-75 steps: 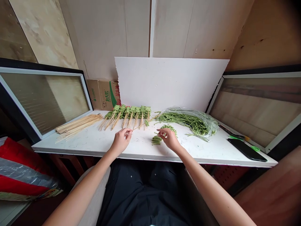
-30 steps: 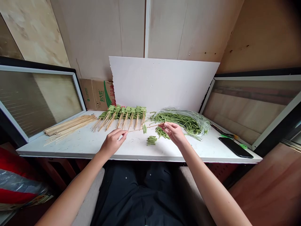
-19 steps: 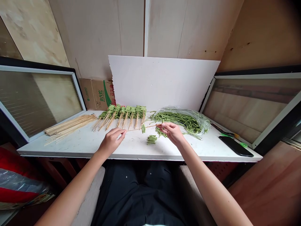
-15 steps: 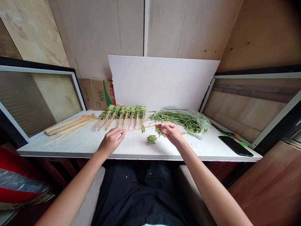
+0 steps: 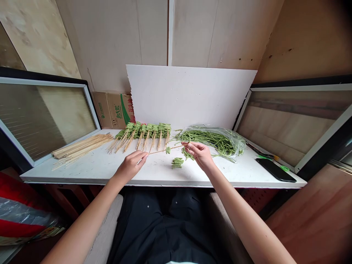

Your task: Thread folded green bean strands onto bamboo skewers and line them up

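Observation:
My left hand (image 5: 131, 165) pinches the near end of a thin bamboo skewer (image 5: 161, 150) that slants up to the right over the white tabletop (image 5: 104, 168). Some green bean pieces (image 5: 168, 149) are threaded on the skewer near its middle. My right hand (image 5: 200, 154) is closed at the skewer's far tip, pinching a short green bean piece (image 5: 189, 141) against it. A small pile of cut bean pieces (image 5: 177, 162) lies on the table just below the skewer, between my hands.
A row of finished bean skewers (image 5: 145, 132) lies at the back. Bare skewers (image 5: 79, 147) are heaped at the left. An open plastic bag of long beans (image 5: 217, 141) sits at the right, with a black phone (image 5: 275, 171) and scissors (image 5: 265, 156) beyond. A cardboard box (image 5: 114, 109) stands behind.
My right hand left the cut bean pile and rose to the skewer tip with a piece. The threaded pieces now hang slightly further along the skewer. The left hand has stayed put.

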`<state>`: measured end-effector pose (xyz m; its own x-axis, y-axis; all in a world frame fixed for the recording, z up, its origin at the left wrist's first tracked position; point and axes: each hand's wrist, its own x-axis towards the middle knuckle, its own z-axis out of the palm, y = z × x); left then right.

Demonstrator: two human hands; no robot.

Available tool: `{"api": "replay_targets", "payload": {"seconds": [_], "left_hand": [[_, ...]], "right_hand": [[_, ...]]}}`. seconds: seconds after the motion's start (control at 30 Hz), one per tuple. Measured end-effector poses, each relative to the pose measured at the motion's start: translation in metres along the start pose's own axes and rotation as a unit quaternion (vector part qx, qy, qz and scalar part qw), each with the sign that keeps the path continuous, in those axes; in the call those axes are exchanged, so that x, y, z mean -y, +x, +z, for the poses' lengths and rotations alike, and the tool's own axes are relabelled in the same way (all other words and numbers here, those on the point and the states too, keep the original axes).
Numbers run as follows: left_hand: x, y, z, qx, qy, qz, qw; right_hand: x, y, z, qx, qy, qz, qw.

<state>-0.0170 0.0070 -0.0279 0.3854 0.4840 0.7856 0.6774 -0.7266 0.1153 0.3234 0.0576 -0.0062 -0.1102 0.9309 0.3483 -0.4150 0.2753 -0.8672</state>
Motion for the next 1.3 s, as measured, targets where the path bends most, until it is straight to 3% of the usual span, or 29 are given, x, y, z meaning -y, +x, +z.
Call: {"api": "replay_targets", "payload": {"seconds": [0.47,0.63,0.8,1.0,1.3], "left_hand": [[-0.004,-0.001,0.005,0.067,-0.035,-0.039,0.996],[-0.02,0.003,0.011,0.088,-0.06,-0.047,0.993],[-0.026,0.008,0.01,0.059,-0.062,-0.04,0.995],[-0.022,0.007,0.009,0.023,-0.055,-0.015,0.998],[-0.02,0.003,0.014,0.065,-0.058,-0.038,0.995]], "right_hand": [[0.01,-0.003,0.001,0.033,0.003,-0.011,0.999],[-0.003,-0.006,0.008,0.065,-0.061,-0.011,0.996],[-0.024,-0.009,0.022,0.031,-0.045,0.029,0.998],[-0.03,-0.01,0.024,0.01,-0.018,0.056,0.998],[-0.031,-0.011,0.021,0.034,-0.039,0.064,0.997]]}}
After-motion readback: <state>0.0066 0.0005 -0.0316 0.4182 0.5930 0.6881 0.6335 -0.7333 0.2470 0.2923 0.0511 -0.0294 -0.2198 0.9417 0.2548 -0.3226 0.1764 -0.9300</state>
